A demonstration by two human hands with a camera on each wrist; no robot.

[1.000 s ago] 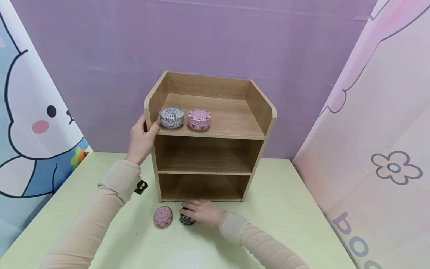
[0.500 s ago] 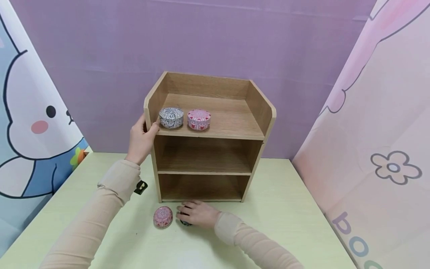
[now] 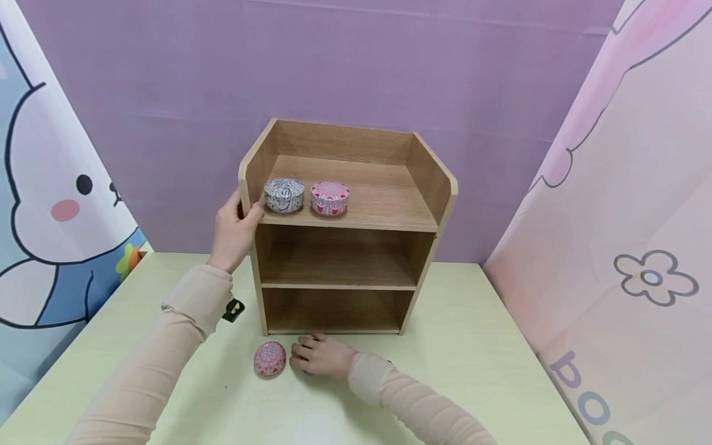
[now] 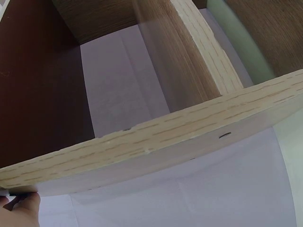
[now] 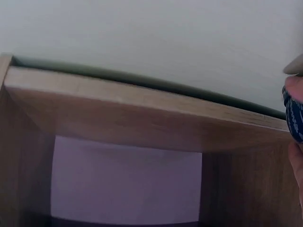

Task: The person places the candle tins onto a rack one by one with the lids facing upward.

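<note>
My left hand (image 3: 232,235) grips the left side panel of a small wooden shelf (image 3: 384,201) near its top front corner. In front of the shelf's base, my right hand (image 3: 324,356) covers a small round tin on the table. The right wrist view shows this dark blue patterned tin (image 5: 295,116) between my thumb and fingers, cut off by the frame edge. A pink patterned tin (image 3: 270,360) lies just left of that hand. On the top shelf, a grey-white leaf-patterned tin (image 3: 284,195) sits beside a pink tin with red marks (image 3: 330,198).
Two lower compartments of the shelf face forward above the pale green table (image 3: 456,371). A purple cloth backdrop (image 3: 356,68) hangs behind. Printed panels stand at both sides, one with a cartoon rabbit (image 3: 61,179), the other with a flower (image 3: 653,277).
My right hand has shifted slightly left toward the pink tin on the table, and the dark tin under it is now hidden in the head view. My left hand has stayed put.
</note>
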